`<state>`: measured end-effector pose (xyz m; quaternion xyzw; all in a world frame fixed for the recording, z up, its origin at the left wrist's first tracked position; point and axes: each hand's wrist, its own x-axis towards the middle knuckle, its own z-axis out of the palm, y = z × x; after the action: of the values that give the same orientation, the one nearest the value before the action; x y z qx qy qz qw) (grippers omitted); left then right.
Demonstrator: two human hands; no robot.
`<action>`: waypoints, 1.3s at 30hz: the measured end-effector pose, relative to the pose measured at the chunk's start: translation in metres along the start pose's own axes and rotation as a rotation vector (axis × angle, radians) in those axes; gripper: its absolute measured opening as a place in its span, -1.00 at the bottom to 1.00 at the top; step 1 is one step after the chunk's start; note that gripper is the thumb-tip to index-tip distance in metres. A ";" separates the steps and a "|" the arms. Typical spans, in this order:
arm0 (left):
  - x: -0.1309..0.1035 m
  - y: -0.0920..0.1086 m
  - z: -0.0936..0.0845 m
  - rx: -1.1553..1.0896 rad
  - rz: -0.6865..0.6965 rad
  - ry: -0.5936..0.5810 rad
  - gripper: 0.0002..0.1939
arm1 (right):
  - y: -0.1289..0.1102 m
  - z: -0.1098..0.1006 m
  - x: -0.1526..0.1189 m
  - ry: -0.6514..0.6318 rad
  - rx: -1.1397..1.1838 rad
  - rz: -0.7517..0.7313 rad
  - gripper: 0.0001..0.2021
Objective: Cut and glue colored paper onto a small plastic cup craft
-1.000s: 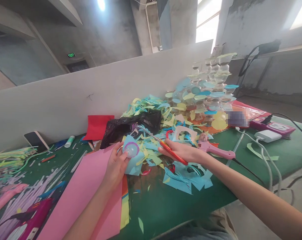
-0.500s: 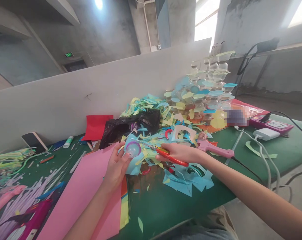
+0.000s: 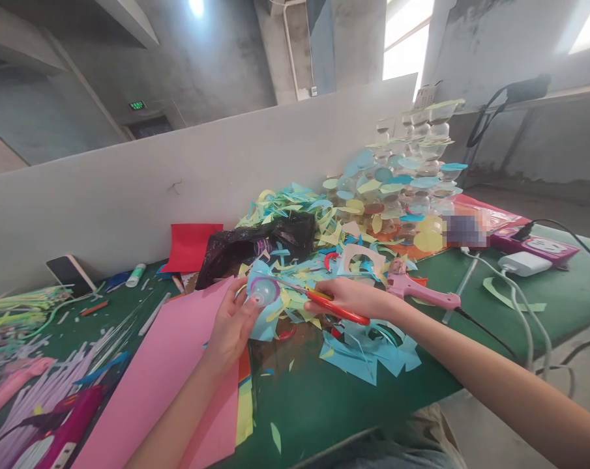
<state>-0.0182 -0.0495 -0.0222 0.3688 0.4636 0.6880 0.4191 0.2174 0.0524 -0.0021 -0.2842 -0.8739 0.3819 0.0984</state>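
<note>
My left hand (image 3: pixel 233 324) is closed on a small clear plastic cup (image 3: pixel 264 292) with a purplish rim, which lies against a piece of light blue paper (image 3: pixel 264 327). In my right hand (image 3: pixel 347 298) are red-handled scissors (image 3: pixel 338 311), their blades pointing left to the cup's edge. Whether the blades touch the paper cannot be made out. Under and behind both hands spreads a heap of blue and yellow-green paper scraps (image 3: pixel 295 303). Pink paper sheets (image 3: pixel 177 352) lie beneath my left forearm.
Stacked clear cups with paper discs (image 3: pixel 407 176) stand at the back right. A pink glue gun (image 3: pixel 424 292), a power strip (image 3: pixel 534 246) and cables lie right. A black bag (image 3: pixel 226 251) sits behind my left hand; a phone (image 3: pixel 70 275) and purple sticks (image 3: pixel 55 384) are left.
The whole view has shifted slightly, with things appearing a little further right. Both hands keep nearly the same pose around the cup and scissors.
</note>
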 end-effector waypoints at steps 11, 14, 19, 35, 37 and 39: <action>-0.005 0.001 0.005 0.047 0.039 -0.012 -0.55 | -0.001 0.000 0.001 -0.013 0.007 -0.036 -0.42; -0.006 0.002 0.008 0.074 0.049 0.004 -0.55 | -0.001 0.001 0.001 0.009 0.004 -0.033 -0.43; -0.004 0.001 0.006 0.066 0.019 0.033 -0.55 | 0.001 0.004 0.002 0.039 0.015 -0.014 -0.40; -0.004 0.009 0.005 -0.029 -0.003 0.074 -0.58 | -0.004 0.005 0.001 0.112 0.025 0.065 -0.42; -0.003 0.008 0.002 -0.041 0.002 0.068 -0.59 | -0.003 0.006 0.002 0.117 0.012 0.080 -0.41; -0.002 0.007 0.000 -0.043 0.002 0.060 -0.60 | -0.003 0.005 0.002 0.113 -0.010 0.088 -0.41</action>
<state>-0.0190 -0.0527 -0.0155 0.3395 0.4606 0.7090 0.4122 0.2123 0.0490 -0.0042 -0.3440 -0.8554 0.3649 0.1295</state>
